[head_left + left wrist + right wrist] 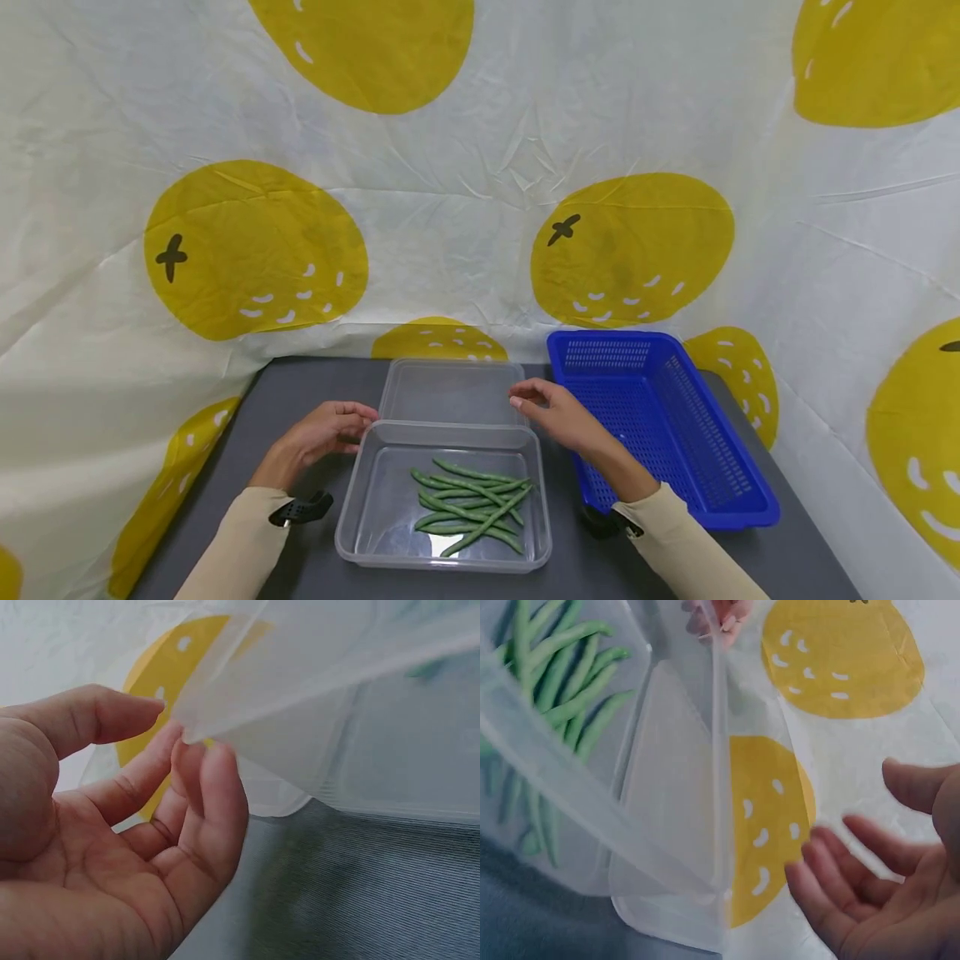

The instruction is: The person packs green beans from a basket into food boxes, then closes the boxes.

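A clear plastic container (348, 521) stands near the table's front edge. Several green beans (472, 504) lie inside it, mostly toward its right side. Behind it a translucent flat lid (450, 390) lies on the table. My left hand (330, 431) is at the container's back left corner; in the left wrist view its bent fingertips (219, 761) touch the rim's corner, with the thumb held apart. Over the lid's right edge hovers my right hand (555, 410). Its fingers (821, 896) are loosely bent in the right wrist view, with nothing between them and the thumb.
A blue plastic basket (738, 492) with perforated walls stands to the right of the container, beyond my right forearm. The grey table (318, 382) ends at a white cloth (450, 242) printed with yellow fruit, hanging behind and on both sides.
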{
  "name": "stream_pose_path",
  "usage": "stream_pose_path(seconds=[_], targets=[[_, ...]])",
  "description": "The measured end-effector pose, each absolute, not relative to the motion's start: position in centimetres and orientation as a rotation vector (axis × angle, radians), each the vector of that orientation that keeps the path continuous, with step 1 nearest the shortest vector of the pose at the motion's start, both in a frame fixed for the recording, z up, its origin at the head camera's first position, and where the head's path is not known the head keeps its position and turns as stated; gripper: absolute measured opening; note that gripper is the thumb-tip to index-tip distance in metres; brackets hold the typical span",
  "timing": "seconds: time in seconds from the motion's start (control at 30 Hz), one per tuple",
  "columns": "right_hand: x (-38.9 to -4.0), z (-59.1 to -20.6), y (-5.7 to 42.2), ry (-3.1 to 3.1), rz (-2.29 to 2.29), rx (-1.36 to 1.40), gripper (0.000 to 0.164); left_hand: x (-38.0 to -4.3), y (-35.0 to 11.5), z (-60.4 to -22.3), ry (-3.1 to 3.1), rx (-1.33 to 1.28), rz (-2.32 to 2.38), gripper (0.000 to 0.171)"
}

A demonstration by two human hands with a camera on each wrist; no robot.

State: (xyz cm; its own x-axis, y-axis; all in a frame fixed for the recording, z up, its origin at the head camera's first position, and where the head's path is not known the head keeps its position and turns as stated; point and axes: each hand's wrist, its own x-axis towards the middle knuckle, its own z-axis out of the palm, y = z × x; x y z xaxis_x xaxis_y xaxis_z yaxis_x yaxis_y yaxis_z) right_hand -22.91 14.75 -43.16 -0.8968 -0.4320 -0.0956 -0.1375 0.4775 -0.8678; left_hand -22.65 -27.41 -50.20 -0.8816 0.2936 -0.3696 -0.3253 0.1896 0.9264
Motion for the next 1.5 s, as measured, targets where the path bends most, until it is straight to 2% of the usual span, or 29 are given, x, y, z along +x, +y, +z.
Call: stream_pose_path(seconds=[0.1,0.27,0.5,0.73,1.03,1.2,1.43,1.5], targets=[[-23.8,-43.1,14.6,2.35,-1.451,-0.315,0.052,-23.2,-27.2,-49.6,2.031,-0.071,1.723,0.041],[-25.6,-43.6,14.2,2.126,-1.612,-0.086,0.061,-24.1,-26.5,-48.2,2.026,-0.113,1.703,0.053],[-27.2,-45.2,13.5,1.902,-1.721,0.097,0.068,-25.6,-25.8,-47.2,1.896,-0.165,1.726,0.074],[-28.1,-46.2,12.6,1.818,-1.734,0.265,0.075,-26.5,-25.9,-47.8,1.777,-0.163,1.746,0.09],[-28.6,-47.1,12.5,1.706,-1.785,0.367,0.087,-27.0,-26.0,-49.2,1.635,-0.116,1.819,0.089],[-28.7,-47.3,12.4,1.712,-1.81,0.36,0.081,-27.0,-26.0,-49.6,1.583,-0.116,1.881,0.091],[-28.3,-47.0,12.2,1.767,-1.85,0.283,0.083,-26.6,-26.5,-49.2,1.603,-0.101,1.934,0.08],[-28.2,-46.7,12.2,1.771,-1.876,0.26,0.079,-26.5,-26.6,-49.0,1.614,-0.096,1.957,0.079]])
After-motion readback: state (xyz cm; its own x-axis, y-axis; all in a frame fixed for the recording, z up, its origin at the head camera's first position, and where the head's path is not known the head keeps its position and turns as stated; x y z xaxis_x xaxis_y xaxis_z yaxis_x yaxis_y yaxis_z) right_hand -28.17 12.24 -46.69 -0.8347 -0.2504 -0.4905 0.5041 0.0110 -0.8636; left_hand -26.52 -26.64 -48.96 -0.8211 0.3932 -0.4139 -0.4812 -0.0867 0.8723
